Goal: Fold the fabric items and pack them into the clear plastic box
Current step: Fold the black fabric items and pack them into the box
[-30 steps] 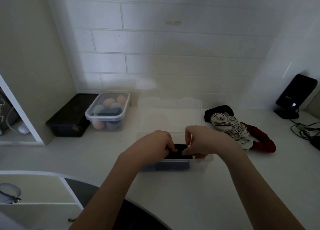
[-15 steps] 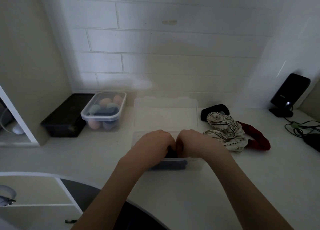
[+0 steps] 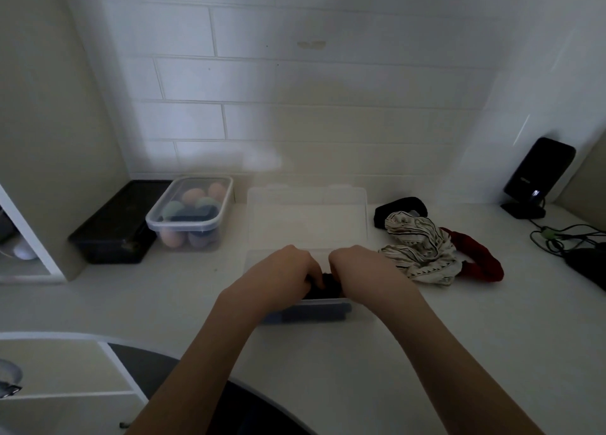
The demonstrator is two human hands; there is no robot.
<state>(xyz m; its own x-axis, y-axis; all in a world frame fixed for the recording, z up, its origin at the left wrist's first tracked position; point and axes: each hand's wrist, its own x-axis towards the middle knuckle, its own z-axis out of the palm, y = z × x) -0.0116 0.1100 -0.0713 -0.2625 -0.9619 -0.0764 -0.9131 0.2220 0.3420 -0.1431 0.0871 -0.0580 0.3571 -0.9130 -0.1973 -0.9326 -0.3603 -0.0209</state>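
The clear plastic box (image 3: 308,316) stands at the middle of the white counter, its lid (image 3: 306,218) open and lying back toward the wall. My left hand (image 3: 282,274) and my right hand (image 3: 360,270) are side by side inside the box, fingers curled on a dark folded fabric item (image 3: 326,288). More dark fabric shows through the box's front wall. To the right of the box lie a white patterned cloth (image 3: 423,251), a red cloth (image 3: 478,257) and a black cloth (image 3: 401,210).
A lidded clear tub of coloured egg-shaped things (image 3: 191,216) and a black box (image 3: 114,231) stand at the back left. A black device on a stand (image 3: 537,175) and cables (image 3: 570,237) are at the right. White shelving (image 3: 65,365) is at the lower left.
My hands came together over the dark fabric in the box, then drew slightly apart again. The view has shifted a little.
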